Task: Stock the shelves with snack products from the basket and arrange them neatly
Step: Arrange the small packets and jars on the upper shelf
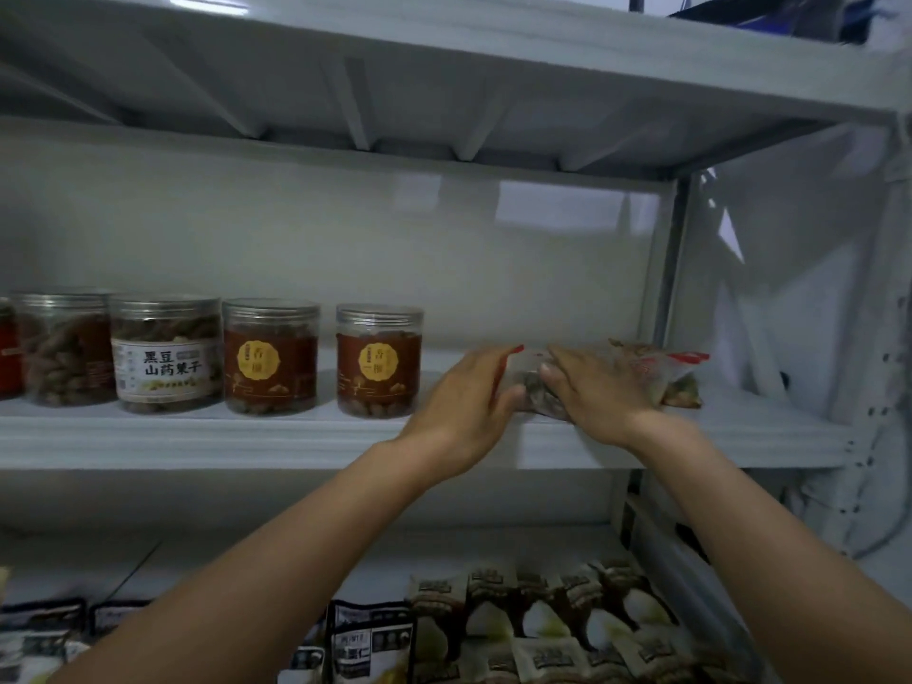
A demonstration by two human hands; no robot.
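Observation:
A clear snack bag with red trim and brown contents lies on the grey middle shelf toward the right. My left hand holds the bag's left end, with its thumb against the plastic. My right hand lies on top of the bag with its fingers curled over it. Left of my hands, several clear jars stand in a row: two with brown labels, one with a white label, and more at the far left. No basket is in view.
The lower shelf holds rows of flat snack packets, beige ones at the right and black-and-white ones in the middle. A clear plastic sheet hangs at the shelf's right end beside the upright post. Another shelf sits overhead.

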